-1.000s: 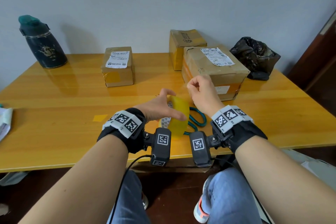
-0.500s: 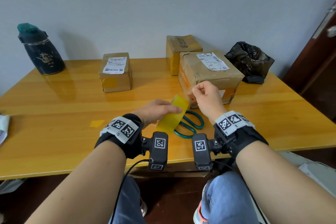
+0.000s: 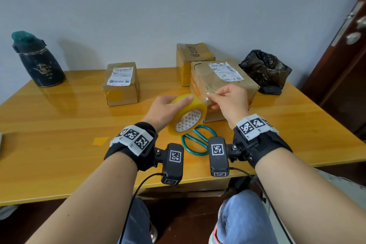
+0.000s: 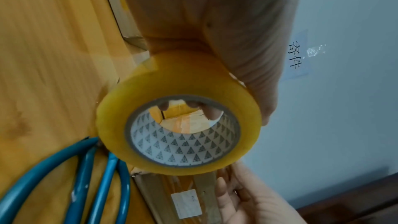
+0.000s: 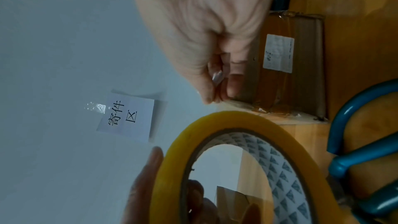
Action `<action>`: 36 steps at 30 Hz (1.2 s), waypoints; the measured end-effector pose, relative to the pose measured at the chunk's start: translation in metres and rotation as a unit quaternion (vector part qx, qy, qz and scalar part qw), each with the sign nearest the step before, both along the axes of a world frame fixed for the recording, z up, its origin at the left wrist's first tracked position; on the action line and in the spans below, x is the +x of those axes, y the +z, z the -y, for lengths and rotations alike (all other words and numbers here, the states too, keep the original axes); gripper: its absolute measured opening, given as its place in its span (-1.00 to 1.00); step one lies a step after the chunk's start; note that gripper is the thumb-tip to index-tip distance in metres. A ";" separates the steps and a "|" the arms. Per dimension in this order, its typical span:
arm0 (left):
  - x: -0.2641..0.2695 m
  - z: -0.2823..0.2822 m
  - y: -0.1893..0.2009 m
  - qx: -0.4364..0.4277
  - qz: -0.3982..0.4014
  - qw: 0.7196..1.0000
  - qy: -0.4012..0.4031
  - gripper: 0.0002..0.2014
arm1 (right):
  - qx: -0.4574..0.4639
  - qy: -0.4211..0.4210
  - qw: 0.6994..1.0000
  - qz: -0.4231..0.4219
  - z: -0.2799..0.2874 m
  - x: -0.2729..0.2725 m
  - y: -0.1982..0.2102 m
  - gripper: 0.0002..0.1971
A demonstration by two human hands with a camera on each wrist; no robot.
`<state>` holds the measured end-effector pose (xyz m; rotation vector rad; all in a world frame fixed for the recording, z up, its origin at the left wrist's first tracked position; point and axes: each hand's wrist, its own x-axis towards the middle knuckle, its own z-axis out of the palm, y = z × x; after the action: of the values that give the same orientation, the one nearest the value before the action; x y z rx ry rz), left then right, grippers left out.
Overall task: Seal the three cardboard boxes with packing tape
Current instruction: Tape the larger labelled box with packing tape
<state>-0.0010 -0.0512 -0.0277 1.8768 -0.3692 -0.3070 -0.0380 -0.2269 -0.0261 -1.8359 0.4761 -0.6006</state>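
Note:
My left hand (image 3: 175,106) grips a roll of yellowish packing tape (image 3: 187,118) above the table, its patterned core facing me (image 4: 183,135). To its right, my right hand (image 3: 213,99) pinches the clear free end of the tape (image 3: 207,94), a short strip drawn off the roll. Directly behind the hands stands the large cardboard box (image 3: 223,77) with a white label. A second box (image 3: 193,59) stands behind it and a small box (image 3: 120,85) sits to the left. In the right wrist view the thumb and fingers (image 5: 215,81) press together on the tape end.
Teal-handled scissors (image 3: 198,141) lie on the wooden table (image 3: 59,125) under the roll. A dark flask (image 3: 37,61) stands back left, a black plastic bag (image 3: 265,69) back right. A yellow tape scrap (image 3: 101,140) lies near my left wrist. A door (image 3: 346,55) is at right.
Both hands have risen with the roll, which has turned its core toward me. The right hand has drawn the tape end a little away from the roll.

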 end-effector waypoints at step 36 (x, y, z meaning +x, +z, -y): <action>0.082 0.052 0.061 0.291 0.156 0.944 -0.012 -0.55 | -0.221 -0.065 0.967 -0.109 0.035 0.052 0.024 -0.90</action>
<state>0.0811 -0.1027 0.0331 2.5167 -0.5585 -0.1381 0.0140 -0.2621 -0.0023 -2.3239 0.6526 -0.6319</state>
